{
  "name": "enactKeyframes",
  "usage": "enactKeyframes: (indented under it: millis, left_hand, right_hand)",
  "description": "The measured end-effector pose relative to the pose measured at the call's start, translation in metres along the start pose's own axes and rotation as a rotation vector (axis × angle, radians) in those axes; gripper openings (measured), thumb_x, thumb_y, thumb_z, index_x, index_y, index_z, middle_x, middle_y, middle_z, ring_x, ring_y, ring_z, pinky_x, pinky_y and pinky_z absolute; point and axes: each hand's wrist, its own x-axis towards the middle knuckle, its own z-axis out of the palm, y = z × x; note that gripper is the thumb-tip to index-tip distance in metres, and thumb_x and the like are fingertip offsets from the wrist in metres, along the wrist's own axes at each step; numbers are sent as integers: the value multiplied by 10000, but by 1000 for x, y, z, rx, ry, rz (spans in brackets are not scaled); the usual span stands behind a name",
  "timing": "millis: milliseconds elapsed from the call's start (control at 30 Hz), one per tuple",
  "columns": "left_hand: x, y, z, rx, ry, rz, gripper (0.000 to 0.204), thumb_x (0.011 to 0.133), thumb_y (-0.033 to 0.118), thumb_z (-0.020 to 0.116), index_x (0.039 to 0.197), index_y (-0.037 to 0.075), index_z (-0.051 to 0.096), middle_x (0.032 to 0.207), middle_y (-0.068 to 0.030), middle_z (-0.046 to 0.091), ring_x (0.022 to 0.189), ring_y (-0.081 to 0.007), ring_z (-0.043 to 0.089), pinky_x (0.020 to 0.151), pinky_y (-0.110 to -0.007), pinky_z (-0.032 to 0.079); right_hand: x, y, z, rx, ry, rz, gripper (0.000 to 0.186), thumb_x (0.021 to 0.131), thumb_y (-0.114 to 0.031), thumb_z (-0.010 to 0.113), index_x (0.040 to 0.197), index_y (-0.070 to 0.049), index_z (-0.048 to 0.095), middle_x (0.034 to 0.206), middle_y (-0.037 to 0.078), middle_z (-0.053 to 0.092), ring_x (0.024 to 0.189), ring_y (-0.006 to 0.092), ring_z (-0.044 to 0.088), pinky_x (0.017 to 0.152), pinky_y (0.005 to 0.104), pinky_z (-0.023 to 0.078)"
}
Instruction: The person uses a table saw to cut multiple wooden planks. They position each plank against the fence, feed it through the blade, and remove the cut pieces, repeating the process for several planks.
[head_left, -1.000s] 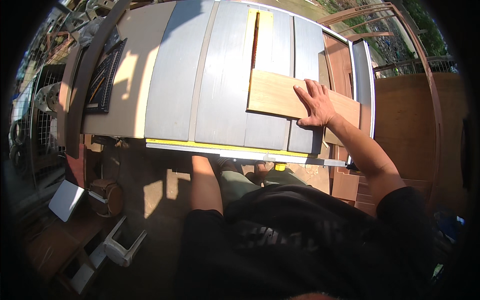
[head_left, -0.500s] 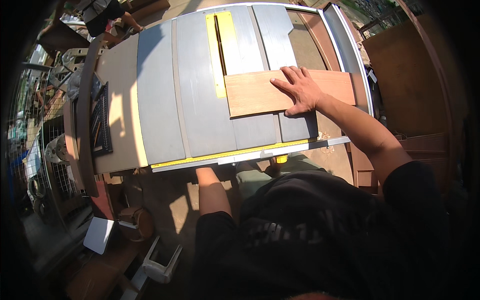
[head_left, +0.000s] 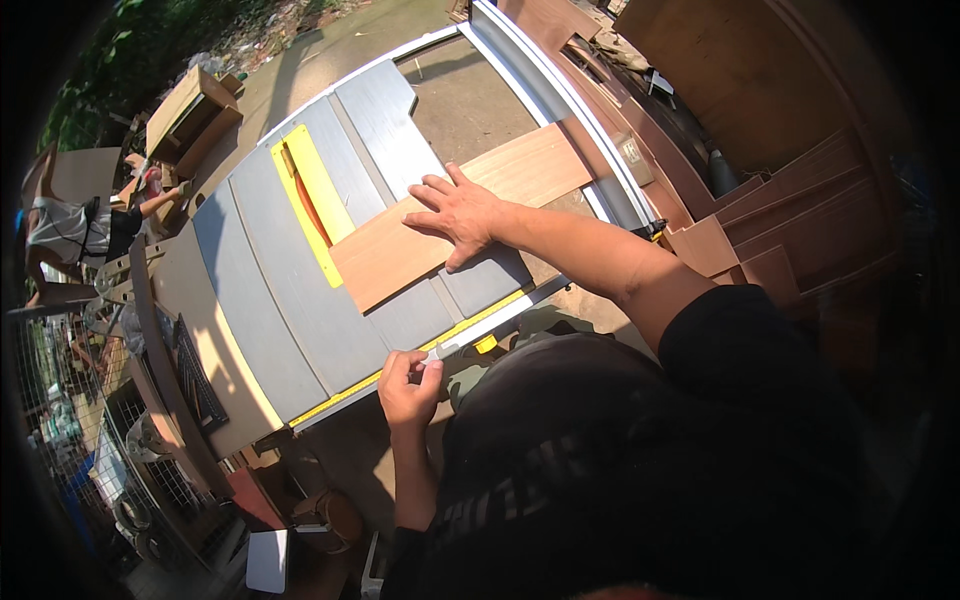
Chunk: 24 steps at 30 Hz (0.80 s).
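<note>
My right hand point(head_left: 455, 215) lies flat with spread fingers on a light reddish-brown wooden board point(head_left: 530, 170). The board rests on the grey table saw top point(head_left: 270, 290), its left end against the lower part of a yellow insert plate point(head_left: 318, 200). Through the plate's slot shows an orange-red curved saw blade point(head_left: 305, 205); I cannot tell whether it spins. At the table's front edge, my left hand point(head_left: 405, 390) has its fingers curled and its thumb close to the forefinger. It is beside the front rail point(head_left: 350, 395), which carries a yellow scale. What its fingertips hold is unclear.
A yellow knob point(head_left: 486, 344) sits under the rail. On the left wing lies a black carpenter's square point(head_left: 200, 375). Wooden panels point(head_left: 800, 230) lean at the right. Another person point(head_left: 75, 230) bends at the far left, near a wooden box point(head_left: 193, 115).
My left hand has come up from under the table edge to the front rail. My right hand stays on the board. An orange-red blade now shows in the formerly dark slot. The view has turned.
</note>
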Motion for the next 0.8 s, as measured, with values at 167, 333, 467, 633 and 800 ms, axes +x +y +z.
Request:
enactKeyframes:
  millis: [167, 333, 467, 633, 800]
  left_hand:
    - [151, 31, 42, 677, -63, 285, 920, 628, 383, 917, 1425, 152, 518, 1484, -219, 406, 1381, -432, 369, 1125, -565, 326]
    - [188, 32, 61, 831, -270, 174, 1198, 533, 549, 915, 1555, 214, 390, 1601, -244, 283, 1516, -483, 154, 1195, -679, 120]
    - [188, 26, 64, 891, -277, 198, 1193, 554, 597, 865, 1578, 250, 360, 1610, -234, 277, 1521, -476, 149, 1191, -704, 81]
    - [191, 18, 66, 855, -240, 255, 1196, 538, 605, 844, 1573, 233, 373, 1589, -250, 294, 1516, -454, 178, 1197, -694, 97]
    - [189, 14, 60, 843, -268, 223, 1189, 577, 614, 804, 1601, 261, 313, 1627, -228, 261, 1541, -429, 137, 1216, -669, 51]
  right_hand:
    - [-4, 3, 8, 24, 88, -14, 1019, 653, -691, 764, 1508, -239, 446, 1642, 206, 250, 1524, 440, 197, 1181, 712, 158]
    - [-23, 15, 12, 32, 100, 41, 979, 658, -710, 747, 1468, -226, 486, 1656, 215, 221, 1530, 456, 171, 1172, 727, 147]
    - [-32, 27, 13, 6, 112, 71, 1089, 632, -708, 762, 1545, -245, 390, 1649, 228, 228, 1523, 471, 179, 1169, 726, 154]
    - [-51, 44, 12, -10, 73, 203, 1158, 583, -703, 790, 1577, -307, 346, 1617, 276, 260, 1511, 473, 211, 1194, 675, 162]
    - [-44, 38, 5, -1, -7, 244, 1152, 557, -660, 793, 1576, -349, 355, 1614, 240, 286, 1511, 436, 229, 1219, 640, 138]
